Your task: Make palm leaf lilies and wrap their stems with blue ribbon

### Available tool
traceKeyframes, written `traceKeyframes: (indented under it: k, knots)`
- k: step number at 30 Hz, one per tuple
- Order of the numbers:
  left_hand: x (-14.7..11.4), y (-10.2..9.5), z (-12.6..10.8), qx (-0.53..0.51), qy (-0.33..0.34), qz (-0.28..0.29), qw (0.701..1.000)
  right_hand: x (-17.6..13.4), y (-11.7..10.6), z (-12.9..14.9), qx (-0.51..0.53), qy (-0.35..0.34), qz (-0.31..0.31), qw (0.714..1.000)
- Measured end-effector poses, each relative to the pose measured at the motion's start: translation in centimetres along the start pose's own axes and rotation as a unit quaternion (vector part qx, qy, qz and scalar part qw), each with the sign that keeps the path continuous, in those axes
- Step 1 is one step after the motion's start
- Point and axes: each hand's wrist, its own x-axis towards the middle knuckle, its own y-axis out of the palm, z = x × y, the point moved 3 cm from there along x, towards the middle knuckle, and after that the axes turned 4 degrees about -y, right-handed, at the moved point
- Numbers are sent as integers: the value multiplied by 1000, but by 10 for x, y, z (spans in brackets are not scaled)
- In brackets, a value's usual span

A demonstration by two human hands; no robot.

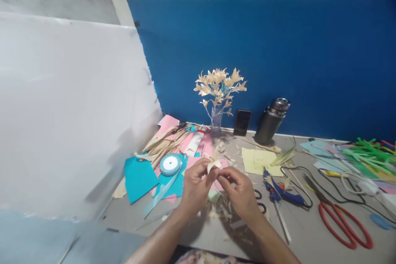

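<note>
Between my two hands, over the middle of the table, is a small cream flower that looks made of dried husk. My left hand is closed on it, with thumb and forefinger pinched at its base. Touching the same spot, the fingers of my right hand are pinched together under the petals. What the right fingertips hold is too small to make out. Husk scraps lie below my hands. Beyond them a clear vase holds several finished-looking cream flowers on pale blue stems.
Left are a ribbon roll, blue paper and dried husks. Right are a blue glue gun, red-handled scissors, yellow paper and green pipe cleaners. A phone and flask stand against the blue partition; a person is behind it.
</note>
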Motion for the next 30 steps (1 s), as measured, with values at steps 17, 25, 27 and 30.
traceKeyframes:
  k: [17,25,27,30]
  knots:
    - [-13,6,-10,-18,38,2,999,-14,0,21,39,15,-29,999]
    - [-31,9,-7,-25,19,25,999,-40,-5,38,54,34,-28,998]
    - [-34,12,-5,-41,6,29,999,-48,-8,39,52,41,-33,997]
    - [-37,19,-6,-55,-10,51,997,-55,-13,38,39,49,-45,997]
